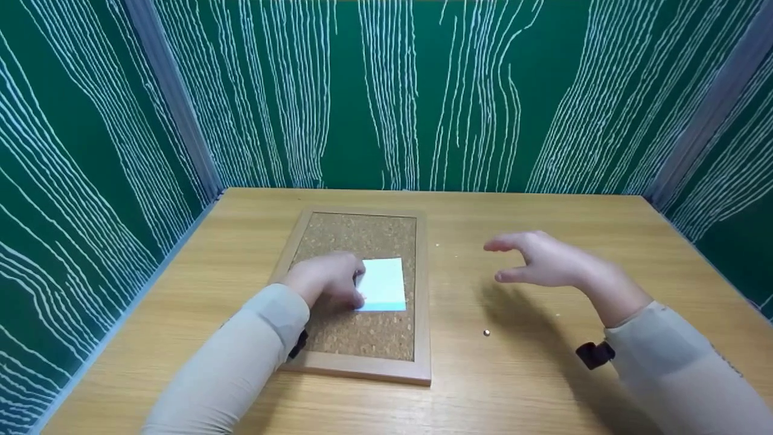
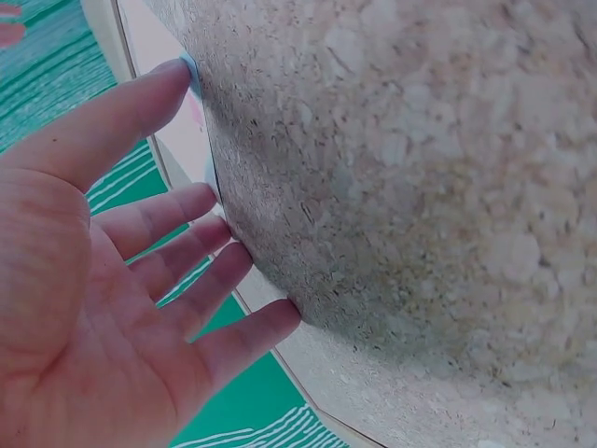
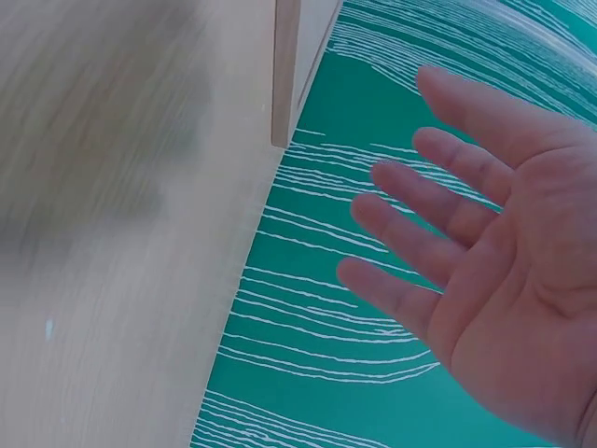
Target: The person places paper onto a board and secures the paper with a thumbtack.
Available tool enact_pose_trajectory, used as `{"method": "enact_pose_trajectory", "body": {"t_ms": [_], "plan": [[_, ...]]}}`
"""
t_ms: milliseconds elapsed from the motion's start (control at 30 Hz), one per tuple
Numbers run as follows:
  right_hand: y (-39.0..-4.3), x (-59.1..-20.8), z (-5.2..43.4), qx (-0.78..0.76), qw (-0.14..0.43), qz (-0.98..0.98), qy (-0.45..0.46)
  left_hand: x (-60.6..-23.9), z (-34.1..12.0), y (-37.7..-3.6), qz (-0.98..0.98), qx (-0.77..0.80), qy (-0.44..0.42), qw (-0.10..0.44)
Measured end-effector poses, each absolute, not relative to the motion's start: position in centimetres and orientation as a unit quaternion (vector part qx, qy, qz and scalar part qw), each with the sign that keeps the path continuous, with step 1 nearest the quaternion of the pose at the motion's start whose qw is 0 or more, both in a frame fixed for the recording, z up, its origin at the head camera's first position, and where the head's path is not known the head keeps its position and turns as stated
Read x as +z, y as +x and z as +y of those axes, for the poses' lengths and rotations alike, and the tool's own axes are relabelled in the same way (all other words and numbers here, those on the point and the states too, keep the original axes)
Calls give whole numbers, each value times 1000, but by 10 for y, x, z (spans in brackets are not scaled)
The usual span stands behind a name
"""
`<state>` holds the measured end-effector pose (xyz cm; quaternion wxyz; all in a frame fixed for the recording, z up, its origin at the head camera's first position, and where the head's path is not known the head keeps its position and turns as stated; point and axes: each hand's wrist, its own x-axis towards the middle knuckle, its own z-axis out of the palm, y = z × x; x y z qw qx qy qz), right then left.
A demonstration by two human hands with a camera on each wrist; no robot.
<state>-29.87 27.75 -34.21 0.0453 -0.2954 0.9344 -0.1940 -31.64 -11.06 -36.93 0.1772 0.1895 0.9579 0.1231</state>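
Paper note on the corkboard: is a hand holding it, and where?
The paper note doesn't look gripped; the left hand touches its left edge. The right hand holds nothing.

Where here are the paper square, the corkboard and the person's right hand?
Paper square (image 1: 384,283): head view, middle of its visible face.
Corkboard (image 1: 371,335): head view, bare cork below the paper square.
Right hand (image 1: 538,260): head view, middle of the hand.

Wooden table (image 1: 495,393), green white-lined walls (image 1: 350,90), grey corner posts (image 1: 175,90)
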Motion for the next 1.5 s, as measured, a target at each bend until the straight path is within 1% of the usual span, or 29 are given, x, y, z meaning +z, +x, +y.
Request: {"method": "enact_pose_trajectory", "body": {"t_ms": [100,267,400,600,767,933,1267,1500], "plan": [[-296,-345,277,-180,52,933,-306,-369,-111,-317,957,132,185,181],[-292,-352,275,-163,50,920,-352,-370,-111,-317,958,136,175,182],[-289,-360,273,-154,68,912,-374,-370,-111,-317,958,138,168,186],[-285,-370,267,-159,100,904,-384,-370,-111,-317,959,136,168,185],[-284,-377,262,-167,124,895,-394,-370,-110,-318,959,125,185,177],[-283,-382,258,-164,122,887,-414,-370,-110,-318,960,115,192,169],[-281,-391,252,-170,143,881,-417,-371,-112,-318,959,126,184,172],[-284,-396,252,-175,142,870,-437,-372,-112,-317,960,126,185,171]]}}
